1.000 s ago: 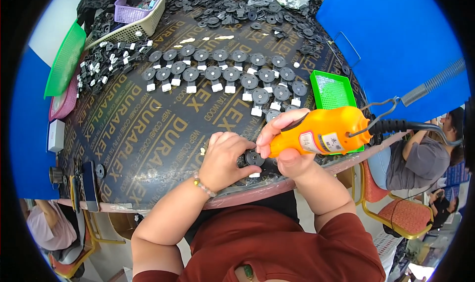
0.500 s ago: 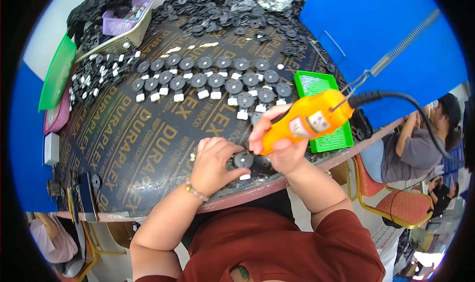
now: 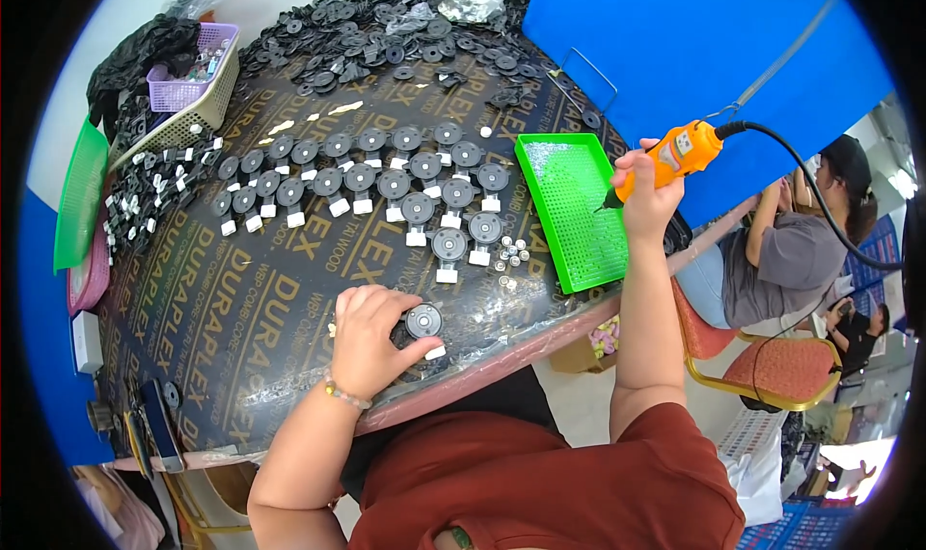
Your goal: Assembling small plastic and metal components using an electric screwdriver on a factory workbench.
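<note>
My left hand (image 3: 371,343) is closed around a round black plastic part (image 3: 423,321) with a white tab, at the table's near edge. In my right hand (image 3: 648,191) is an orange electric screwdriver (image 3: 683,152), hung from a spring and trailing a black cord. Its dark tip is over a green perforated tray (image 3: 540,217), which has many small shiny pieces, probably screws, toward its far end. Beyond my left hand, similar black discs with white tabs (image 3: 449,244) stand in curved rows. Several small white round pieces (image 3: 511,253) lie between the rows and the tray.
A heap of black parts (image 3: 386,29) covers the table's far side. Baskets (image 3: 183,116) and a pile of white-and-black pieces (image 3: 154,188) are at the left. A blue panel (image 3: 666,49) rises behind the tray. A co-worker (image 3: 781,251) sits at the right.
The screwdriver has moved right, off the black part and over the green tray. My left hand still holds the part. The whole view has shifted, so the table things appear farther left.
</note>
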The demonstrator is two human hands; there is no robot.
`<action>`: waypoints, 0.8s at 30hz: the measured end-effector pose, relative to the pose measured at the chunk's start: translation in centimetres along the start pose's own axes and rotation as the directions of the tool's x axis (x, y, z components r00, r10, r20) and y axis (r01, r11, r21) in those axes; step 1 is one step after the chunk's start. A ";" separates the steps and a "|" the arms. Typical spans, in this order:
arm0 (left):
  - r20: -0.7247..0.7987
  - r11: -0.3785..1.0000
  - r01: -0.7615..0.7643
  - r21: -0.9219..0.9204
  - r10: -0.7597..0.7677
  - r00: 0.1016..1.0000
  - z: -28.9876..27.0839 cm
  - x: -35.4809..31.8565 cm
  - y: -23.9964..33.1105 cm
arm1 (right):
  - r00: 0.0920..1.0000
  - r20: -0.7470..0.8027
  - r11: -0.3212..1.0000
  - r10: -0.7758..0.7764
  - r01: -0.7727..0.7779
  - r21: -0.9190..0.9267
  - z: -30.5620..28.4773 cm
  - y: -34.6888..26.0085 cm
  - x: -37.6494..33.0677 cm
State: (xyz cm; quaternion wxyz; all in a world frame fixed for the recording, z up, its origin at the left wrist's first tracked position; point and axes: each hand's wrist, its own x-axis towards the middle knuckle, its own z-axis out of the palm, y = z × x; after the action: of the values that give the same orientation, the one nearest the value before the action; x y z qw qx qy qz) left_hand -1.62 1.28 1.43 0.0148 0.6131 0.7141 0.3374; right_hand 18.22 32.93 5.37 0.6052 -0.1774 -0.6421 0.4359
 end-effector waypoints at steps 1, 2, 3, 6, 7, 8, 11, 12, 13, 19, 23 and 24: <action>0.003 1.000 0.004 0.001 -0.004 1.000 0.0 0.0 0.0 | 1.000 -0.001 1.000 0.003 -0.003 -0.010 0.0 0.1 -0.1; 0.007 1.000 0.002 0.001 -0.002 1.000 0.0 0.1 0.1 | 1.000 -0.005 1.000 0.005 -0.005 -0.011 0.0 0.3 -0.1; 0.005 1.000 0.002 0.001 -0.002 1.000 0.0 0.1 0.1 | 1.000 -0.005 1.000 0.004 -0.004 -0.013 -0.1 0.5 -0.1; 0.008 1.000 0.004 0.001 -0.004 1.000 0.0 0.2 0.2 | 1.000 -0.008 1.000 -0.003 0.003 -0.011 -0.1 0.7 -0.1; 0.011 1.000 0.007 0.001 -0.007 1.000 0.1 0.2 0.2 | 1.000 -0.008 1.000 -0.010 0.010 -0.007 -0.1 0.7 -0.1; 0.012 1.000 0.008 0.002 -0.008 1.000 0.1 0.2 0.2 | 1.000 -0.008 1.000 -0.009 0.009 -0.006 -0.1 0.7 -0.1; 0.004 1.000 0.008 0.010 -0.008 1.000 0.0 0.1 0.1 | 1.000 -0.001 1.000 0.009 -0.009 -0.012 -0.1 0.8 -0.2; 0.006 1.000 0.007 0.010 -0.007 1.000 0.0 0.0 0.0 | 1.000 -0.005 1.000 -0.004 0.004 0.006 -0.1 0.8 -0.2; 0.007 1.000 0.006 0.011 -0.006 1.000 0.0 0.0 0.0 | 1.000 -0.008 1.000 -0.016 0.016 0.026 -0.1 0.8 -0.2; 0.005 1.000 0.001 -0.009 -0.001 1.000 0.2 -0.2 -0.4 | 0.995 0.022 0.986 -0.101 0.097 0.137 2.0 -4.8 -1.5; 0.007 0.999 0.017 -0.035 -0.017 1.000 0.3 -0.5 -0.8 | 0.968 0.249 0.928 -0.016 -0.078 0.365 7.4 -8.5 -6.7; -0.002 0.999 0.014 -0.038 -0.015 1.000 0.4 -0.5 -0.8 | 0.941 0.336 0.900 0.034 -0.175 0.400 8.6 -9.2 -8.1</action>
State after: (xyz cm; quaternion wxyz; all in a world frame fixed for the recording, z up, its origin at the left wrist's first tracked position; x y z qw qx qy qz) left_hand -2.01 1.05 0.52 0.0278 0.6071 0.7121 0.3515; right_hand 14.60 18.68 8.45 0.4918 -0.0031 -0.6111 0.6202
